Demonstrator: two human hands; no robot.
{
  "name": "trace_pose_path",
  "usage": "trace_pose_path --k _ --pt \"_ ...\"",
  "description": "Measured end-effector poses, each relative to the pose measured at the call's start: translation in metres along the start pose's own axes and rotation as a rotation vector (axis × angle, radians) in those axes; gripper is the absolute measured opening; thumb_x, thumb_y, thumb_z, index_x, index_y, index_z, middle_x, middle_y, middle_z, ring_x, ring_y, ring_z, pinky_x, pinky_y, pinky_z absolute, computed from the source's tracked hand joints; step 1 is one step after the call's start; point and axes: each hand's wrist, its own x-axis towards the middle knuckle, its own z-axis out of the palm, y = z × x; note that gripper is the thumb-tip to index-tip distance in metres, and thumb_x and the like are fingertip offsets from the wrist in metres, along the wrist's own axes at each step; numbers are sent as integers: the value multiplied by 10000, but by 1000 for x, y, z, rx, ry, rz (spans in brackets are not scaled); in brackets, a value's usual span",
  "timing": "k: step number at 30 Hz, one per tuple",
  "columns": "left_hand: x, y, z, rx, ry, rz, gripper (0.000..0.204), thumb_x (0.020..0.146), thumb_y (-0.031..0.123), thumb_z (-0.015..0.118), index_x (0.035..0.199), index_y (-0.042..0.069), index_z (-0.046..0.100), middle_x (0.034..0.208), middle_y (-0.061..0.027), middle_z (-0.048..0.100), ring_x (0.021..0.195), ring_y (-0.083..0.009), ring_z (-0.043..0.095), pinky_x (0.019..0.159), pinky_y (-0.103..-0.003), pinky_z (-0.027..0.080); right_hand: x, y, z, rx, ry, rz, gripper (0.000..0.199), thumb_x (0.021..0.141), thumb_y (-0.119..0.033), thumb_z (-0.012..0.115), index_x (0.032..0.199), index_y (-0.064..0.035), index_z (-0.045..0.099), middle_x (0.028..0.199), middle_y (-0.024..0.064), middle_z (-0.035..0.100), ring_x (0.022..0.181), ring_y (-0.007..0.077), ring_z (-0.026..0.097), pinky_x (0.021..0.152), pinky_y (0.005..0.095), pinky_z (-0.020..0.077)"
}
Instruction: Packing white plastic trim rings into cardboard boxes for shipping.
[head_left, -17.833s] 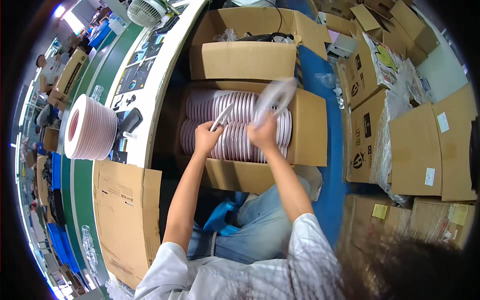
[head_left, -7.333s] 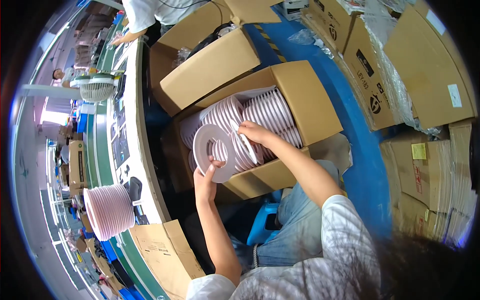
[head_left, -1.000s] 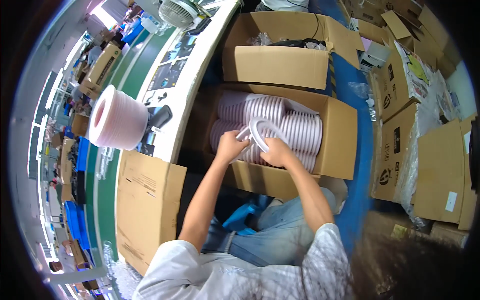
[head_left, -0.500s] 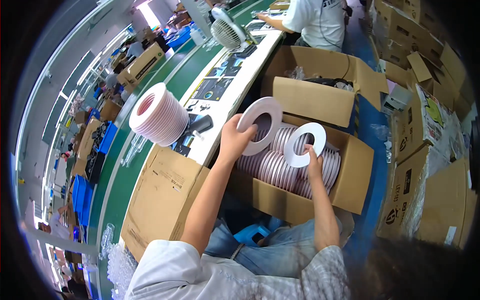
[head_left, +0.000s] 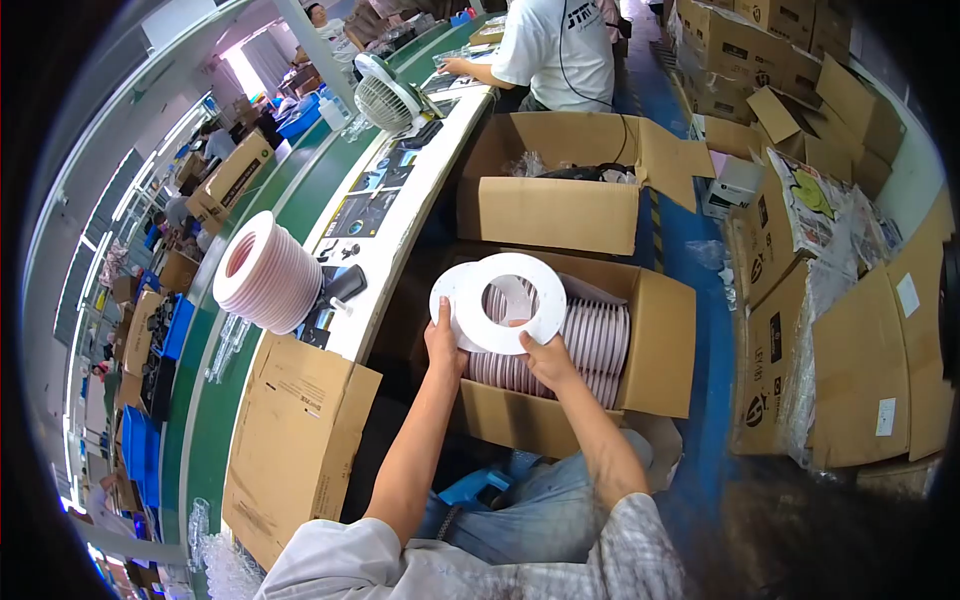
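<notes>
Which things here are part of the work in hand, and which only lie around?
In use: white rings held by left hand and right hand; open box of rings.

Lying around: stack of rings on the bench, desk fan, folded cardboard.

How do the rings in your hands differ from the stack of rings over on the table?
The white rings in the hands are only a few flat discs, held up facing the camera above the open box. The stack on the table is many rings deep, lies on its side, and looks pinkish along its edges. Both are round with a wide centre hole.
</notes>
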Motion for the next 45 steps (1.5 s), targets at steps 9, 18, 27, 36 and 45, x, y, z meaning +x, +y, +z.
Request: trace_pose_path --k 9,18,27,36,45 --pt "-15 20 4 138 -206 -104 440 899 357 597 1100 -25 513 882 -120 619 735 -214 628 670 -349 556 2 -6 1 -248 -43 63 364 824 -168 721 1118 -21 565 999 58 618 900 149 604 733 272 517" --pt "-32 32 15 393 -294 -15 312 770 53 683 1047 -2 550 802 -76 611 650 -162 611 608 -294 521 19 -6 -37 -826 481 -206 512 761 -250 766 1137 23 551 1068 150 631 952 200 622 800 314 501" --pt "-51 29 24 375 -538 -235 409 734 152 733 1069 17 541 838 -47 599 711 -136 598 668 -285 509 17 -6 -31 -129 319 81 444 758 -55 719 1151 3 521 991 98 616 875 185 624 743 309 529" --pt "-39 41 41 748 -467 -224 321 745 81 707 1023 -25 585 832 -99 646 753 -156 628 671 -296 509 18 -1 -24 -356 469 -79 388 725 34 690 1083 10 546 885 81 636 766 153 629 648 274 531" --pt "-46 37 56 1602 -374 768 673 666 147 753 1252 67 431 947 -221 617 861 -389 609 735 -421 504 28 15 -37 -617 639 -243 341 696 -8 689 1023 16 592 912 99 656 799 166 625 718 279 495"
